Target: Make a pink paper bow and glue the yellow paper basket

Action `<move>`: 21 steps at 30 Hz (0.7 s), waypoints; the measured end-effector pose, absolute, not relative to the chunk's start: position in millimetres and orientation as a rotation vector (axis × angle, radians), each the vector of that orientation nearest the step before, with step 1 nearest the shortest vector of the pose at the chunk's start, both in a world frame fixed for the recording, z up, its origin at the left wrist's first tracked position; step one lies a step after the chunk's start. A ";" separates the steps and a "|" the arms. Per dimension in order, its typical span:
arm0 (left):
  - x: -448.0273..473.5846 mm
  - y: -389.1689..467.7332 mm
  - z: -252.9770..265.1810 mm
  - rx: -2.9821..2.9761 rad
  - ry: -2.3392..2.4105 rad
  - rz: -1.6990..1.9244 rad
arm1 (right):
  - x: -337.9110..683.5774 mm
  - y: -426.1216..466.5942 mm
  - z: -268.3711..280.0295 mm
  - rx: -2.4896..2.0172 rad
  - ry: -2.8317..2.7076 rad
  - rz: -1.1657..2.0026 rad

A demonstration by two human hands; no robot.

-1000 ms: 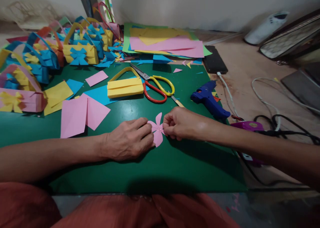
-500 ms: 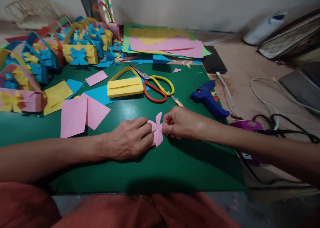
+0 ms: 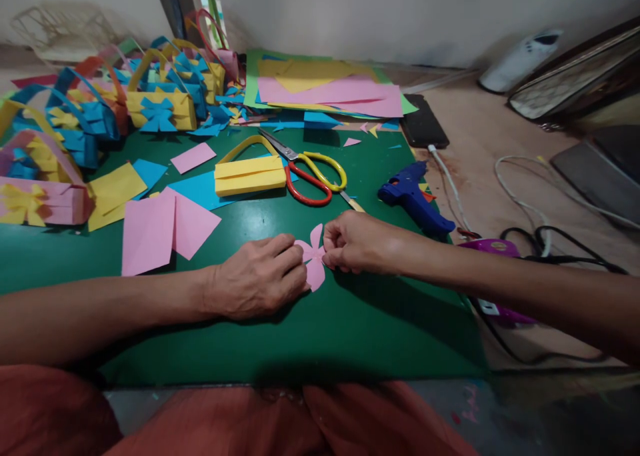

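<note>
A pink paper flower [image 3: 315,271] with several petals lies on the green table [image 3: 390,349] between my hands. My left hand [image 3: 265,276] is closed over its left petals, knuckles up, the fingertips partly hidden. From the right, my right hand [image 3: 350,243] pinches the flower's right side with thumb and fingers. Beyond them lies a pair of scissors [image 3: 309,199] with one red and one yellow handle, blades partly open. Beside the scissors sits a yellow paper basket [image 3: 250,176] with a strip handle.
Finished paper baskets [image 3: 160,109] crowd the back left. Pink paper pieces [image 3: 147,236] lie left, and coloured sheets [image 3: 330,96] are stacked at the back. A blue glue gun [image 3: 413,196], a phone [image 3: 425,121], cables and a purple power strip [image 3: 493,247] are on the right.
Both hands stay at the flower with almost no movement. The view shifts very slightly, so things on the right appear a little farther left.
</note>
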State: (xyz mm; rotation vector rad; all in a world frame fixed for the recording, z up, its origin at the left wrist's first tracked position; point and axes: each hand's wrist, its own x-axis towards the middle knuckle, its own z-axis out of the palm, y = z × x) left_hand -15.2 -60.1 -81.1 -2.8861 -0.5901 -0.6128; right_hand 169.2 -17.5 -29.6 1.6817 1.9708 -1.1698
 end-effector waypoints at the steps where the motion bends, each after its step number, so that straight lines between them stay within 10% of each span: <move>1: -15.3 -60.0 -80.9 -2.887 -0.588 -0.613 | 168.5 -17.5 -29.7 1.691 1.960 -1.172; 21: -15.0 -59.9 -80.9 -2.887 -0.594 -0.654 | 147.0 -9.8 -10.5 1.743 1.759 -1.108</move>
